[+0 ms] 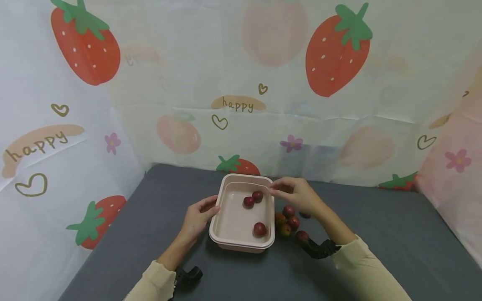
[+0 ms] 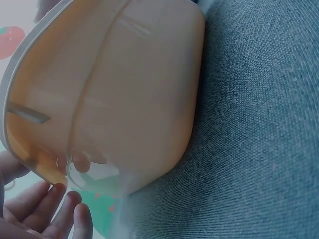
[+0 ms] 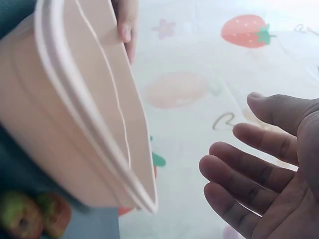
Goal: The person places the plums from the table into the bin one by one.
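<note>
A pale pink plastic box (image 1: pixel 241 213) rests on the dark grey cloth, with three dark red plums (image 1: pixel 259 229) inside. On its left side, my left hand (image 1: pixel 196 217) pinches the rim, thumb on top and fingers against the outside. The left wrist view shows those fingers (image 2: pixel 62 214) by the corner of the box. Beside the far right rim is my right hand (image 1: pixel 297 194). In the right wrist view, its loosely bent fingers (image 3: pixel 239 184) hold nothing and stand apart from the box wall (image 3: pixel 60 124).
Several red and yellow-green plums (image 1: pixel 289 211) lie close to the right side of the box, below my right forearm. Dark wrist camera mounts (image 1: pixel 320 248) stick out under both wrists. A strawberry-printed curtain (image 1: pixel 241 138) closes off the back and sides of the table.
</note>
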### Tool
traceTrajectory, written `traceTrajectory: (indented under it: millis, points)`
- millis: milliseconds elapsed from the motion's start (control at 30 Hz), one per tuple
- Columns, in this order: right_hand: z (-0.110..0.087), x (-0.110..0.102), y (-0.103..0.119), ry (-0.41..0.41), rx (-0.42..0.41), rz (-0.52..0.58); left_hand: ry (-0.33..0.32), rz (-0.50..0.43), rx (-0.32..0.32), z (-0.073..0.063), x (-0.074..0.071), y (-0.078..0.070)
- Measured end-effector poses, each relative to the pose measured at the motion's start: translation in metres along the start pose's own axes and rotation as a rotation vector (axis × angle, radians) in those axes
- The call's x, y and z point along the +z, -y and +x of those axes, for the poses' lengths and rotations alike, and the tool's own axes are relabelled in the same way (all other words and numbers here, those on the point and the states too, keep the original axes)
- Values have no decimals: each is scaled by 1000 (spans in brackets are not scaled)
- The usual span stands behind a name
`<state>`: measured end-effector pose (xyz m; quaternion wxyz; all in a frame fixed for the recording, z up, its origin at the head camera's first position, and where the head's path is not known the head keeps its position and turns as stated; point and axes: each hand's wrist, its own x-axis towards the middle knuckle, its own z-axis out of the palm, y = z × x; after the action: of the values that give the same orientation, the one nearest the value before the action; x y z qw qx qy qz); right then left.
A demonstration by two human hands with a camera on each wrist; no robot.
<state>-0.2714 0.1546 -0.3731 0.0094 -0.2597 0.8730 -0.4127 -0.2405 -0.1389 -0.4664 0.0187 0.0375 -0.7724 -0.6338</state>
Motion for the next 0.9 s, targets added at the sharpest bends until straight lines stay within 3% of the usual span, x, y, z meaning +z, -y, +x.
traceTrajectory:
  millis: [167, 467, 900]
  points:
    - [-19, -5, -11, -45, 14, -13, -1, 1, -5, 1, 0, 0]
    - [-48, -7, -33, -47, 56, -30, -2, 1, 3, 1, 1, 1]
    - [-76, 3, -66, -52, 109, -147, -4, -4, 4, 1, 1, 2]
